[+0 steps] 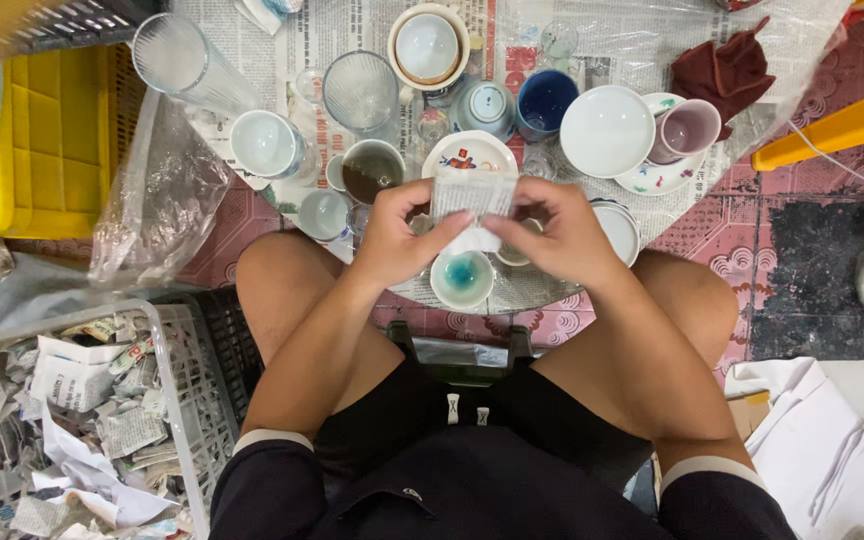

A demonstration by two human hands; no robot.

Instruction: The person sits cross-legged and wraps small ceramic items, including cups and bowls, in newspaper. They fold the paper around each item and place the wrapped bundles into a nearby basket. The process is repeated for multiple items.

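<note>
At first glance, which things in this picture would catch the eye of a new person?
The two hands, left hand and right hand, meet at the centre and together grip a small object wrapped in newspaper. Beyond them, many cups and bowls crowd a newspaper-covered surface, among them a white bowl and a small cup with a blue inside. At lower left, a white basket holds crumpled newspaper.
</note>
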